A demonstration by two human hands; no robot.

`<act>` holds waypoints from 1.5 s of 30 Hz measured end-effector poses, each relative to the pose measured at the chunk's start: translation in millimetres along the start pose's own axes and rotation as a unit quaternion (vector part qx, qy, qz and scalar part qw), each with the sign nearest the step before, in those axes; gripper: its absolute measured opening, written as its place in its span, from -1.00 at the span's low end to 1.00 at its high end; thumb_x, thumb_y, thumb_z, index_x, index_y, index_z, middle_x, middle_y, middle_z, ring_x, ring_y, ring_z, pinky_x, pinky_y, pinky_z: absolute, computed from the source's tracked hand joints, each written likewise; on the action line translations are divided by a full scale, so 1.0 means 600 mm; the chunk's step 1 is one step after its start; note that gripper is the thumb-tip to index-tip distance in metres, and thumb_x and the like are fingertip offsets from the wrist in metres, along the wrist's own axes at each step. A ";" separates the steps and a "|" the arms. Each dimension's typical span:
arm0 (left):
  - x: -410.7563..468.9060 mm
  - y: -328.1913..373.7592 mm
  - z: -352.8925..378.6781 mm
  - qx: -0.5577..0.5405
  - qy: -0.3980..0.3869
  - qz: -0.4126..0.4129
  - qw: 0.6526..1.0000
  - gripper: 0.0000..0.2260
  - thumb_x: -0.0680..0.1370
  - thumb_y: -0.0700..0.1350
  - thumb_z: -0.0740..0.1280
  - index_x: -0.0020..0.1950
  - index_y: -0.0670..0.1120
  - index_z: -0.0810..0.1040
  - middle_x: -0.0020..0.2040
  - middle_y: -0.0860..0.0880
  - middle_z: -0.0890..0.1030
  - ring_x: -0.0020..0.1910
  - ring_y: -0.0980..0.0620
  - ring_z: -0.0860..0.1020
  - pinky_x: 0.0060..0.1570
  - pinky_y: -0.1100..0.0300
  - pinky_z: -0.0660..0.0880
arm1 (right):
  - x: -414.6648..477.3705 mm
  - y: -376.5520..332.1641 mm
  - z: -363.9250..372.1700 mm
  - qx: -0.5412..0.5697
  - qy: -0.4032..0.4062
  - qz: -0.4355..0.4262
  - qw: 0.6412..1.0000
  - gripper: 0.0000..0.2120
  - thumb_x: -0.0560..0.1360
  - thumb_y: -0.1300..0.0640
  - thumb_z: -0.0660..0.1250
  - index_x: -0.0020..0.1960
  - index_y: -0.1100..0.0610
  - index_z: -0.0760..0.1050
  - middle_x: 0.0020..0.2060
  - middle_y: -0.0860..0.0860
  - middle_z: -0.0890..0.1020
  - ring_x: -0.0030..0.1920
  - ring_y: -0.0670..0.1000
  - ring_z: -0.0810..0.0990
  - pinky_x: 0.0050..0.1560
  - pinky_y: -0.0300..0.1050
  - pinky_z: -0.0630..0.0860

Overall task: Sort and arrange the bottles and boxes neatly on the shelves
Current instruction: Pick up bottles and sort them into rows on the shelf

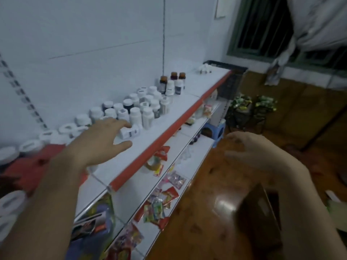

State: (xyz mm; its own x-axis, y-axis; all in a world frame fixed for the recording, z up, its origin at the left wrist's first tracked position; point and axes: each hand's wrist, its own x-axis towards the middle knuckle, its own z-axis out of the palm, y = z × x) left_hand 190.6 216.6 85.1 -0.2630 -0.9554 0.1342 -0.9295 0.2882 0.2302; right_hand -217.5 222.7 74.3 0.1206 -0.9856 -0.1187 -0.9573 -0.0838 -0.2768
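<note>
My left hand point(105, 139) reaches over the top shelf point(165, 126), fingers point(124, 125) spread, just beside a white bottle point(129, 132) lying on its side; I can't tell if they touch. Behind it, upright white bottles point(146, 111) crowd the wall. My right hand point(249, 147), blurred, hangs loosely curled over the wooden floor point(206, 212).

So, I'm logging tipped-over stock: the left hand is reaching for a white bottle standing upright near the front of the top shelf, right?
Not upright: the head view shows that white bottle lying on its side. The rest holds: the left hand reaches for it near the front of the top shelf.
</note>
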 end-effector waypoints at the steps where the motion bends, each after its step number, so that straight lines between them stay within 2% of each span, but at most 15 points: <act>1: 0.042 0.020 0.015 -0.003 -0.014 0.013 1.000 -0.55 0.55 0.16 0.37 0.41 0.10 0.45 0.32 -0.02 0.52 0.29 -0.05 0.47 0.25 0.00 0.41 | 0.011 0.030 -0.005 0.000 0.000 0.013 1.000 -0.38 0.51 -0.27 0.38 0.50 -0.11 0.33 0.35 -0.05 0.51 0.23 -0.02 0.51 0.10 -0.19 0.38; 3: 0.123 0.061 0.043 -0.008 -0.044 0.039 0.998 -0.54 0.55 0.20 0.33 0.42 0.14 0.42 0.35 0.02 0.49 0.29 -0.02 0.45 0.26 -0.03 0.43 | 0.038 0.080 -0.009 0.004 -0.006 0.035 0.999 -0.38 0.52 -0.24 0.38 0.50 -0.08 0.33 0.36 -0.04 0.51 0.32 0.02 0.49 0.14 -0.19 0.37; 12: 0.491 0.124 0.136 0.013 -0.218 0.057 0.974 -0.44 0.56 0.29 0.30 0.52 0.21 0.26 0.45 0.02 0.45 0.30 0.01 0.49 0.30 0.00 0.45 | 0.287 0.215 -0.043 0.008 -0.037 0.067 0.997 -0.41 0.56 -0.20 0.36 0.52 -0.06 0.31 0.38 -0.04 0.49 0.34 0.01 0.48 0.17 -0.17 0.41; 14: 0.575 0.145 0.141 -0.001 -0.237 0.061 0.970 -0.43 0.56 0.31 0.29 0.53 0.24 0.25 0.46 0.04 0.44 0.25 0.03 0.50 0.26 0.05 0.45 | 0.349 0.233 -0.073 0.009 -0.047 0.068 0.996 -0.42 0.56 -0.21 0.36 0.51 -0.08 0.32 0.34 -0.05 0.51 0.25 0.00 0.52 0.14 -0.16 0.47; 16: 0.659 0.166 0.145 -0.029 -0.237 0.070 0.968 -0.41 0.54 0.32 0.30 0.53 0.24 0.24 0.46 0.05 0.44 0.28 0.03 0.50 0.22 0.09 0.44 | 0.408 0.256 -0.109 0.017 -0.050 0.067 0.996 -0.43 0.55 -0.24 0.35 0.49 -0.13 0.33 0.28 -0.09 0.53 0.14 -0.07 0.54 0.07 -0.19 0.49; 21: 0.837 0.209 0.176 -0.072 -0.216 0.101 0.968 -0.41 0.52 0.34 0.30 0.51 0.25 0.26 0.44 0.02 0.47 0.32 -0.02 0.51 0.20 0.07 0.46 | 0.532 0.328 -0.159 0.040 0.047 0.076 0.995 -0.48 0.56 -0.22 0.35 0.46 -0.12 0.36 0.12 -0.15 0.55 -0.03 -0.18 0.49 -0.18 -0.41 0.35; 24: 0.928 0.241 0.217 -0.069 -0.263 0.114 0.955 -0.42 0.50 0.38 0.29 0.49 0.28 0.28 0.40 0.05 0.49 0.28 -0.01 0.53 0.27 -0.01 0.49 | 0.596 0.391 -0.151 0.047 -0.027 0.107 0.993 -0.44 0.55 -0.25 0.34 0.49 -0.12 0.33 0.27 -0.09 0.55 0.05 -0.11 0.49 -0.06 -0.28 0.42; 26: 0.966 0.254 0.234 -0.078 -0.263 0.121 0.954 -0.46 0.52 0.34 0.31 0.46 0.26 0.32 0.34 0.06 0.52 0.24 0.01 0.55 0.23 0.01 0.49 | 0.635 0.415 -0.151 0.049 -0.050 0.113 0.991 -0.43 0.56 -0.25 0.34 0.49 -0.11 0.33 0.30 -0.07 0.54 0.08 -0.08 0.49 0.04 -0.18 0.46; 29: 1.053 0.298 0.281 -0.109 -0.244 0.125 0.955 -0.50 0.52 0.28 0.36 0.42 0.22 0.38 0.21 0.08 0.55 0.16 0.02 0.57 0.08 0.08 0.48 | 0.705 0.481 -0.153 0.074 -0.034 0.123 0.989 -0.45 0.56 -0.25 0.33 0.48 -0.08 0.34 0.26 -0.06 0.54 0.09 -0.03 0.52 -0.01 -0.15 0.47; 31: 1.109 0.328 0.315 -0.118 -0.228 0.118 0.959 -0.49 0.51 0.28 0.37 0.42 0.18 0.41 0.20 0.06 0.57 0.12 0.02 0.58 0.05 0.09 0.49 | 0.750 0.536 -0.150 0.081 -0.039 0.114 0.989 -0.45 0.57 -0.24 0.33 0.48 -0.06 0.35 0.26 -0.05 0.55 0.09 -0.02 0.51 -0.07 -0.17 0.43; 34: 1.199 0.371 0.364 -0.116 -0.215 0.104 0.964 -0.48 0.50 0.30 0.37 0.41 0.18 0.42 0.23 0.05 0.58 0.13 -0.01 0.58 0.15 -0.01 0.52 | 0.819 0.622 -0.156 0.071 -0.047 0.103 0.991 -0.42 0.58 -0.24 0.32 0.51 -0.03 0.34 0.31 -0.03 0.53 0.18 0.01 0.52 0.01 -0.16 0.40; 37: 1.281 0.408 0.390 -0.106 -0.232 0.069 0.964 -0.46 0.50 0.27 0.39 0.44 0.19 0.40 0.27 0.02 0.57 0.16 -0.03 0.57 0.23 -0.07 0.51 | 0.895 0.702 -0.181 0.075 -0.065 0.092 0.991 -0.40 0.58 -0.23 0.32 0.52 -0.02 0.32 0.34 -0.01 0.52 0.26 0.04 0.52 0.13 -0.10 0.45; 41: 1.384 0.441 0.405 -0.091 -0.215 0.027 0.972 -0.49 0.52 0.27 0.37 0.43 0.19 0.39 0.29 0.00 0.57 0.17 -0.05 0.57 0.21 -0.01 0.50 | 1.013 0.790 -0.240 0.089 -0.063 0.060 0.992 -0.41 0.58 -0.21 0.32 0.52 -0.01 0.33 0.31 0.00 0.54 0.21 0.04 0.53 0.07 -0.11 0.42; 43: 1.417 0.448 0.419 -0.114 -0.180 0.008 0.977 -0.53 0.53 0.24 0.37 0.41 0.19 0.42 0.28 0.01 0.58 0.13 -0.03 0.59 0.12 0.02 0.52 | 1.074 0.818 -0.257 0.096 -0.059 0.043 0.993 -0.43 0.58 -0.21 0.32 0.51 0.00 0.34 0.27 0.02 0.56 0.11 0.03 0.53 0.03 -0.11 0.41; 45: 1.435 0.447 0.438 -0.142 -0.167 -0.015 0.976 -0.58 0.54 0.20 0.38 0.37 0.17 0.45 0.25 0.02 0.60 0.08 0.00 0.60 0.04 0.07 0.51 | 1.128 0.834 -0.260 0.098 -0.074 0.027 0.992 -0.44 0.59 -0.20 0.32 0.51 -0.01 0.33 0.26 0.03 0.56 0.11 0.05 0.54 0.04 -0.06 0.44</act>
State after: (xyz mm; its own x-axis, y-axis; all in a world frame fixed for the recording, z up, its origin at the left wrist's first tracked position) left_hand -353.1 -545.6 9.4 -0.3505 -0.9176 -0.1876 -0.8416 0.2206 0.4930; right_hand -656.2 -508.9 4.3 0.1220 -0.9545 -0.2720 -0.8954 0.0124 -0.4451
